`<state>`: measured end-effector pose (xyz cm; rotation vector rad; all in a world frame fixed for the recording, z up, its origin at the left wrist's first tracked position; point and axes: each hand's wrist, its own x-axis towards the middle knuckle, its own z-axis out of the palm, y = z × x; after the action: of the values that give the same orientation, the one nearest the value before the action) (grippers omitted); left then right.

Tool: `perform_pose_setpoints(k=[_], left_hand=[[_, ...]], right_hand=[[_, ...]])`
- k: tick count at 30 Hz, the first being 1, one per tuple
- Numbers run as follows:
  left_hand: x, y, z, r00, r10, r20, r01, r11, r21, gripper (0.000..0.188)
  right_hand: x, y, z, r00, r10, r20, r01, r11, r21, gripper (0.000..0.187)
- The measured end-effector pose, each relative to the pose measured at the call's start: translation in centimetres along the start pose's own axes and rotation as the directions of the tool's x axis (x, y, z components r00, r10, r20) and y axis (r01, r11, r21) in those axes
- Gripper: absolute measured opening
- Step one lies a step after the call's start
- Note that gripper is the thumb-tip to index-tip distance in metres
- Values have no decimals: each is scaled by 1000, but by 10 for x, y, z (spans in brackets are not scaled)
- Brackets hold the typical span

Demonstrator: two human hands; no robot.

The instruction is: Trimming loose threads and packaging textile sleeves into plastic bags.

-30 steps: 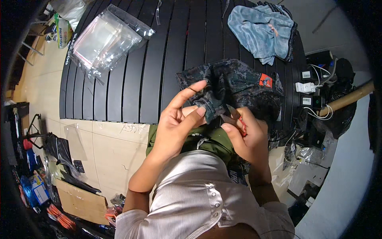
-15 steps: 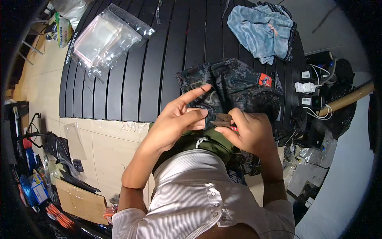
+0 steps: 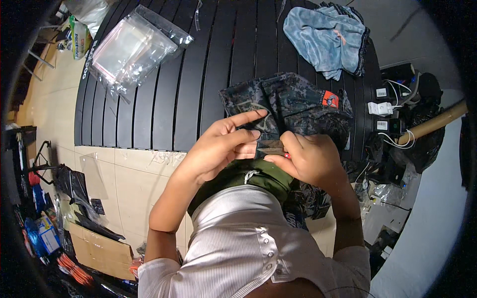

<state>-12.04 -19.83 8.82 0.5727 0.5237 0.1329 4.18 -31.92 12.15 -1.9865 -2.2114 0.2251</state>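
Note:
A dark camouflage garment (image 3: 303,111) with a red-orange patch lies at the table's near edge, its near part drawn up between my hands. My left hand (image 3: 216,149) pinches a small part of its edge between thumb and bent fingers, while the index finger points out over the cloth. In my right hand (image 3: 313,159) is a pair of thread snips (image 3: 271,147), brown and worn-looking, with a bit of red by the fingers. Their blades point left, at the cloth beside my left fingertips. Whether they touch it I cannot tell.
On the black slatted table (image 3: 164,104), clear plastic bags (image 3: 131,49) lie at the far left. A crumpled blue-grey velvety cloth (image 3: 325,39) is at the far right. White chargers with cables (image 3: 381,108) sit by the right edge. A cardboard piece (image 3: 99,248) lies on the floor, lower left.
The snips have shifted slightly left and up, closer to my left fingertips. My left index finger has moved a little right and down over the cloth.

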Motion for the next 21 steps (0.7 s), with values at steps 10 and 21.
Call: perform_pose_setpoints(k=[10,21], left_hand=[[0,2,0,1000,2,15,-1,999,-47,46],[-6,3,8,999,40,-21,-40,998,-38,50]], right_hand=[[1,3,4,999,-30,-44,28,998,-54,37],[-10,5,9,985,3,-172,22,989,144,40]])
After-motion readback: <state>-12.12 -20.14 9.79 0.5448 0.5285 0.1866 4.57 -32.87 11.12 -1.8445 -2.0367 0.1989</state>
